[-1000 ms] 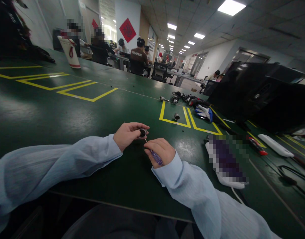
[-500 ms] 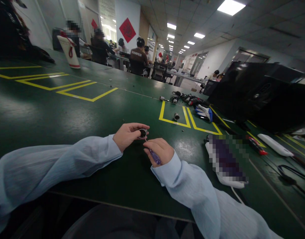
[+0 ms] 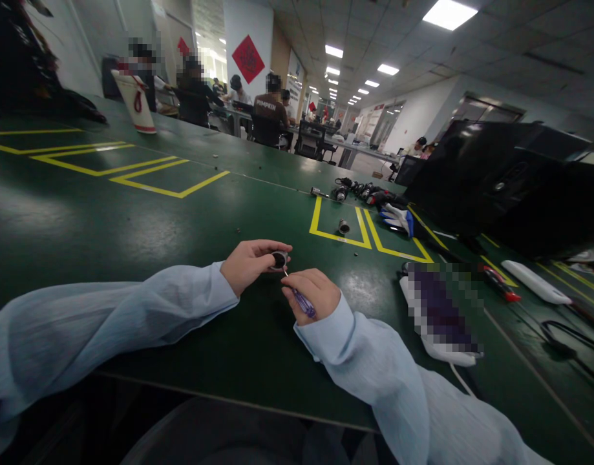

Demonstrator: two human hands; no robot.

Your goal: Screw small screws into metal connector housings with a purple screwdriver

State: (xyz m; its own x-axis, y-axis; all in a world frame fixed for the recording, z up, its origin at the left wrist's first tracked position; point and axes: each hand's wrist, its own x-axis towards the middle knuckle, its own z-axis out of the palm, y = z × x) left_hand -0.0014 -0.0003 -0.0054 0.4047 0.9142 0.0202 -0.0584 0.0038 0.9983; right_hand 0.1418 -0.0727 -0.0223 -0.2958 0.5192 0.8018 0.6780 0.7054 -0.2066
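Pinching a small round metal part [image 3: 278, 259] just above the green surface [image 3: 156, 226], the left hand [image 3: 251, 263] has barely shifted over the last second. The right hand [image 3: 312, 294] (grip closed on a purple-handled screwdriver [image 3: 302, 301]) keeps its tip at the part, handle slightly turned, so fastening work looks ongoing

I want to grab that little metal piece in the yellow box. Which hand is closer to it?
Right. The right hand lies below and slightly left of the metal piece; the left hand is farther left, holding a small ring.
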